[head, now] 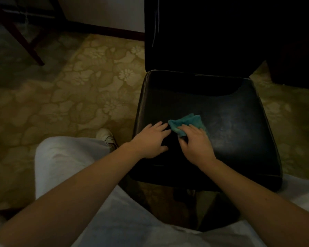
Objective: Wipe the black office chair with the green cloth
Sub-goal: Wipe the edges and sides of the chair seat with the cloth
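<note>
Here the green cloth (185, 123) lies bunched on the black office chair (230, 125) seat, near its front, pressed under the right hand (196, 142) (fingers fairly straight, grip released). The left hand (150, 139) rests flat just beside it, grip likewise released.

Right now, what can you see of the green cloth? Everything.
The green cloth is a teal-green rag, fuzzy like microfibre, bunched rather than spread flat. It lies on the black chair seat, towards its front left. The right hand presses flat fingers on its near half, hiding that part. The left hand lies on the seat beside it; whether it touches the cloth is unclear.
</note>
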A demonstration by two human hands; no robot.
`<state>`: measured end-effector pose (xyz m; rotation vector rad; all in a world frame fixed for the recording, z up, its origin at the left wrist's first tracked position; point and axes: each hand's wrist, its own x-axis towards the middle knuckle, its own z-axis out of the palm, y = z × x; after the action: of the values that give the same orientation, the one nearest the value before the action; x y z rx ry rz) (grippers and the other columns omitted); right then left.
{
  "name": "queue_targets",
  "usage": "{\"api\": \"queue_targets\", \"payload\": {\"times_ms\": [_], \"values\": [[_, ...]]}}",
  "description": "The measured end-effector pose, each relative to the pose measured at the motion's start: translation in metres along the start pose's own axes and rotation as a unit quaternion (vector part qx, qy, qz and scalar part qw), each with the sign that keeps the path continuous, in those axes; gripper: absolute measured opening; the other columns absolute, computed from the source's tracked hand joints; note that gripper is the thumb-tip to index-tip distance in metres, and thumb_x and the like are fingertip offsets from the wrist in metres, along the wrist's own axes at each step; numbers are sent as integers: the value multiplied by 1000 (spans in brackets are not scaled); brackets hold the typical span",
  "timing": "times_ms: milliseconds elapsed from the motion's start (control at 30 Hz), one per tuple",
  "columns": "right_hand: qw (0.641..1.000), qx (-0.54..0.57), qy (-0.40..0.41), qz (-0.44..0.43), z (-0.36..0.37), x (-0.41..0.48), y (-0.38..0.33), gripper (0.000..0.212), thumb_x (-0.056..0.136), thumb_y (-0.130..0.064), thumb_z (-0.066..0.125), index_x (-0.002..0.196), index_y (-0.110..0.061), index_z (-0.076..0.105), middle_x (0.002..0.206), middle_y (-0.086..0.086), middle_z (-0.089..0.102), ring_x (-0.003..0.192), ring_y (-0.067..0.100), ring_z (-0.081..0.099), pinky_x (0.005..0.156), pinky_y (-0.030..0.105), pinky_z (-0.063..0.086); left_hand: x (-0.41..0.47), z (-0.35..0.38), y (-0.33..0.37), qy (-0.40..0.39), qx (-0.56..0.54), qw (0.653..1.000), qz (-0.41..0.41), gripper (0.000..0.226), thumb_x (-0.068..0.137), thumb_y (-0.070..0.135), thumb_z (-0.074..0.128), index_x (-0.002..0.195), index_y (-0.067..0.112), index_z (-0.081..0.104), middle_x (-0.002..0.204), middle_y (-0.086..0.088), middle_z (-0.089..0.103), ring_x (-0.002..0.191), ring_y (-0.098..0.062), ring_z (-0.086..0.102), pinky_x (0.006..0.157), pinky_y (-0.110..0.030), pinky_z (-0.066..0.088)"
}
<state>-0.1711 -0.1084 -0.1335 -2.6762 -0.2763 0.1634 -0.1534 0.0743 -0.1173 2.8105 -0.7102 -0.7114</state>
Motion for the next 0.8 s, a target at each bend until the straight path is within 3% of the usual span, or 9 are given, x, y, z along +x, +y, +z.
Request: {"api": "queue_targets", "payload": {"times_ms": [133,267,367,433,533,600,667,733,800], "values": [[999,38,-2,-30,5,-10,-23,41,94,-25,54,134,-19,54,136,0,56,130,19,45,115,43,28,-30,4,-15,82,-57,995,8,45,100,22,49,145,21,48,153,3,45,144,-16,34,115,-34,27],[996,59,-26,-63,16,-24,-48,42,95,-28,53,136,-21,52,138,-2,54,132,17,43,115,44,27,-61,0,-27,121,-120,985,-38,36,95,11,49,121,23,70,124,7,68,110,-8,62,96,-21,45],[994,51,-37,-84,28,-35,-67,46,95,-30,52,139,-21,49,143,-1,50,137,17,37,117,46,23,-71,-7,-43,172,-233,948,-129,37,96,5,46,93,27,76,91,13,68,65,12,57,55,-3,37],[994,13,-58,-93,35,-43,-76,50,96,-34,49,144,-24,42,151,-3,41,143,17,27,119,47,15,-73,-9,-50,173,-253,942,-133,41,95,5,45,82,32,73,87,11,69,59,12,55,48,-5,35],[989,-67,-82,-101,47,-53,-80,58,97,-40,44,151,-29,26,160,-3,22,149,19,7,120,51,2,-80,-10,-53,155,-274,940,-132,34,98,10,46,90,29,73,78,13,66,50,6,54,42,-8,33],[983,-113,-87,-112,53,-60,-78,62,96,-43,43,153,-29,21,161,0,16,149,23,3,119,56,-1,-85,-5,-55,171,-303,924,-158,26,100,16,48,98,26,72,77,10,64,54,-1,54,45,-11,36],[976,-159,-91,-121,58,-64,-76,65,93,-46,45,152,-27,25,160,4,21,148,28,12,116,62,5,-92,9,-58,154,-360,894,-219,20,100,17,51,111,24,66,92,6,64,74,-5,57,61,-17,43],[968,-198,-99,-120,59,-65,-76,68,87,-50,51,148,-24,35,153,9,36,141,33,29,111,66,19,-99,29,-62,71,-418,867,-260,40,96,14,59,135,19,55,120,-3,63,98,-13,58,81,-25,48],[962,-226,-95,-119,60,-62,-76,70,82,-52,58,144,-23,42,145,12,45,132,35,41,104,65,30,-106,45,-58,-41,-430,868,-242,71,87,14,72,149,20,38,138,-2,55,114,-15,56,95,-30,48]]}}
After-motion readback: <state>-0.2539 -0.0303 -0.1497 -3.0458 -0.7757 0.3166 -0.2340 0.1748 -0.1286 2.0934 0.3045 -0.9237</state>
